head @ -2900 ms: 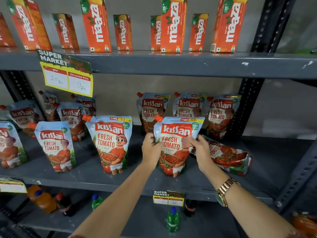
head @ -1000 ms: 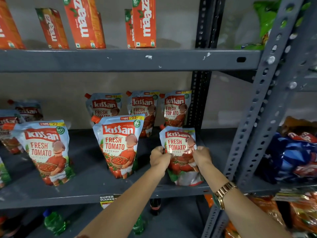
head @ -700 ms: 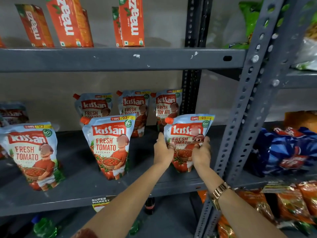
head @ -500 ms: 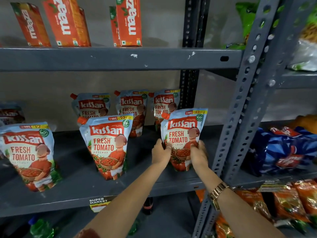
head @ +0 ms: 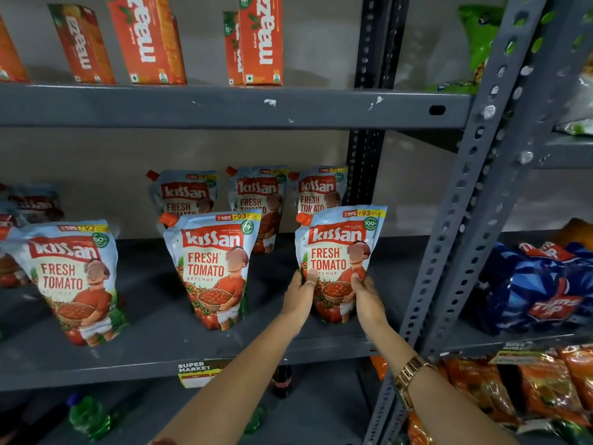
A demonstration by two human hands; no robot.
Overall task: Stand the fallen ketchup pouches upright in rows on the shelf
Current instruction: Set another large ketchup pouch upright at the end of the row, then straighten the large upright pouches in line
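Note:
A Kissan ketchup pouch (head: 340, 248) stands upright at the right end of the grey shelf (head: 160, 364), near the front. My left hand (head: 300, 300) grips its lower left side and my right hand (head: 367, 300) its lower right side. Two more pouches stand upright in the front row, the middle pouch (head: 211, 268) and the left pouch (head: 73, 281). Behind them three back-row pouches (head: 256, 194) lean upright against the wall. Blurred pouches show at the far left edge.
A slotted grey upright post (head: 455, 252) stands just right of my hands. Orange juice cartons (head: 260, 40) fill the upper shelf. Blue snack bags (head: 539, 284) sit in the bay to the right. Bottles (head: 90, 419) and a price label (head: 199, 374) are below.
The pouch that lay flat at the right end has been lifted by both hands and now stands upright on the shelf. The view has shifted rightward.

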